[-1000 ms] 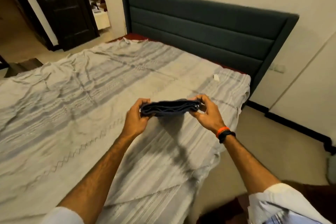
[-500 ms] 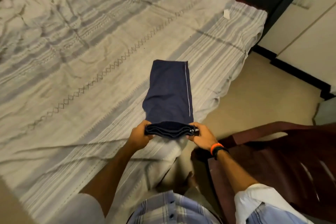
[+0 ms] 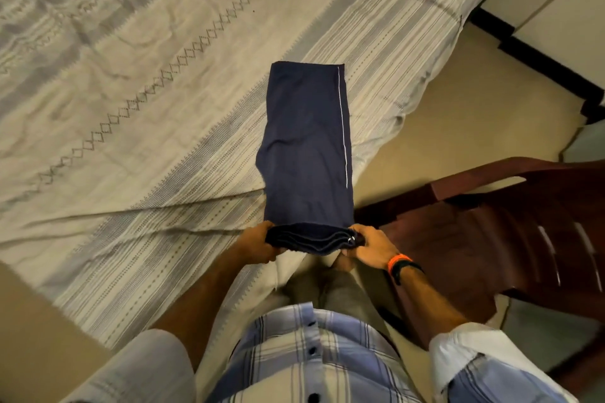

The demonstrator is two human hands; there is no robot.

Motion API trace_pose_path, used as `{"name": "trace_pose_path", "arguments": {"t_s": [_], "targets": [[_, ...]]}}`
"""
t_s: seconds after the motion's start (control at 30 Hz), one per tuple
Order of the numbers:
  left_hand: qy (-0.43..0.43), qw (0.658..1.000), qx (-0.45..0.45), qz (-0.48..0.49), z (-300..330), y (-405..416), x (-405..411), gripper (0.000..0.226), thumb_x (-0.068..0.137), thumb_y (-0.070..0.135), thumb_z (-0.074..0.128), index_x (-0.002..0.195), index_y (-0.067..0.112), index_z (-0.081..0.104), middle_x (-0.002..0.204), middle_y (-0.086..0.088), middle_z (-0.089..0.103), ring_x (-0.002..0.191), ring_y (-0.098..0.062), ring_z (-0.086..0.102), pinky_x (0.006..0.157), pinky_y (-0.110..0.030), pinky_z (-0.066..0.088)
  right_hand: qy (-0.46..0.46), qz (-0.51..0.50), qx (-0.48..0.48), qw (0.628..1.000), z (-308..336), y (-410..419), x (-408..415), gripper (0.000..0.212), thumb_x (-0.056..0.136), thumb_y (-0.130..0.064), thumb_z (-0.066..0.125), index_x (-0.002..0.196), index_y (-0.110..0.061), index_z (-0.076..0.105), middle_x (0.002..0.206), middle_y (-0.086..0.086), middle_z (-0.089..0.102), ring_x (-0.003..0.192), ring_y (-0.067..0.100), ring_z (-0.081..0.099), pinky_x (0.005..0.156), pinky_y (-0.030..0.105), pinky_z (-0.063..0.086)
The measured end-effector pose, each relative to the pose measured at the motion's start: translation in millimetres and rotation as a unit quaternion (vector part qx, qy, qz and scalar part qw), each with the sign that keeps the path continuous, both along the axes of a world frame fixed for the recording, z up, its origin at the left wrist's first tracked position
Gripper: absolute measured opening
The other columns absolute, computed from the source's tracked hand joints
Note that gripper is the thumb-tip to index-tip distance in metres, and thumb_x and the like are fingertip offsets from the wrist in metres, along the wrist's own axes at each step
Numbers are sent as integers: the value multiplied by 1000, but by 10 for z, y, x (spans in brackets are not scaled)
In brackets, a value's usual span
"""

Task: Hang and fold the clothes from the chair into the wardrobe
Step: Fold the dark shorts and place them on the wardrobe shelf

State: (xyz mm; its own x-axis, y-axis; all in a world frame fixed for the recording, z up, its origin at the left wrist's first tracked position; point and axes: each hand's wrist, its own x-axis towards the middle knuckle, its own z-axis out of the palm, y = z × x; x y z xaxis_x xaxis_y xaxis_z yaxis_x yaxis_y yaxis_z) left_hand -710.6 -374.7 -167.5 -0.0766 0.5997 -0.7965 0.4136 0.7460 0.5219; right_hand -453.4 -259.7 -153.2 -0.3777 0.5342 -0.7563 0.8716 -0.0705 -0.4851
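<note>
Over the bed (image 3: 131,108) edge, navy shorts (image 3: 307,147) hang lengthwise, long axis running straight away from the body. Left hand (image 3: 258,244) and right hand (image 3: 366,247) each pinch a near corner of the waistband, equally close. Next fold likely goes along this axis.

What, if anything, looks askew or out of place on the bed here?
Nothing serious. The navy garment lies flat, both hands gripping its near folded end. The bedsheet is wrinkled, with creases running toward the bed's edge.
</note>
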Motion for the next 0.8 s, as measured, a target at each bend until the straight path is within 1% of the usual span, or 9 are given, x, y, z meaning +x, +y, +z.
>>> {"name": "trace_pose_path", "arguments": {"t_s": [0.13,0.2,0.33,0.43,0.53,0.63,0.7,0.77,0.8], "targets": [[-93,988,-120,-37,-41,-28,-69,40,88,16,73,121,16,51,97,-7,68,65,-17,72,61,-30,61,-36,42,-68,996,-21,-51,-19,21,82,-15,71,102,-23,71,92,2,75,82,10,69,74,20,47],[-103,984,-139,-39,-49,27,-89,38,89,14,71,119,20,49,98,-7,67,64,-17,71,60,-29,61,-40,38,-92,994,-53,10,-48,14,82,-16,70,94,-23,71,86,4,76,78,14,72,69,27,55],[-59,994,-74,47,-248,278,-184,35,88,13,72,116,12,52,96,-11,68,69,-25,69,73,-45,61,-25,-32,-70,997,-220,316,-207,11,81,-16,72,90,-21,67,85,7,75,78,23,73,69,34,59],[0,989,-20,148,-382,579,-237,33,87,13,72,114,7,53,90,-9,67,62,-22,65,56,-31,57,1,-125,-54,991,-430,591,-388,16,86,-15,71,97,-17,60,87,9,73,73,18,70,67,33,59],[16,978,-1,207,-615,913,-320,38,89,18,72,119,5,52,97,-9,68,64,-23,66,54,-30,54,15,-157,-27,987,-640,856,-566,22,89,-20,69,107,-13,58,88,7,72,71,19,69,76,37,57],[17,971,0,239,-876,1183,-400,44,89,23,71,124,4,52,112,-15,69,63,-20,66,50,-25,53,37,-199,-20,979,-877,1116,-693,16,90,-22,70,94,-22,54,85,4,68,62,18,64,76,39,56],[24,964,18,266,-916,1314,-426,42,90,21,71,122,5,51,116,-15,67,71,-21,67,62,-32,58,51,-229,6,972,-970,1229,-764,19,90,-23,70,88,-26,52,87,4,68,66,21,65,81,45,57],[67,960,50,267,-938,1397,-441,52,86,22,74,128,9,45,124,-11,62,93,-25,66,85,-42,57,42,-223,72,971,-1069,1291,-798,20,90,-22,70,103,-19,55,103,10,69,88,29,67,90,49,53],[98,963,69,242,-945,1403,-433,62,84,21,76,134,9,41,130,-10,56,104,-26,64,93,-43,53,19,-188,120,975,-1065,1282,-810,31,90,-20,69,116,-13,55,113,13,66,99,32,65,94,48,50]]}}
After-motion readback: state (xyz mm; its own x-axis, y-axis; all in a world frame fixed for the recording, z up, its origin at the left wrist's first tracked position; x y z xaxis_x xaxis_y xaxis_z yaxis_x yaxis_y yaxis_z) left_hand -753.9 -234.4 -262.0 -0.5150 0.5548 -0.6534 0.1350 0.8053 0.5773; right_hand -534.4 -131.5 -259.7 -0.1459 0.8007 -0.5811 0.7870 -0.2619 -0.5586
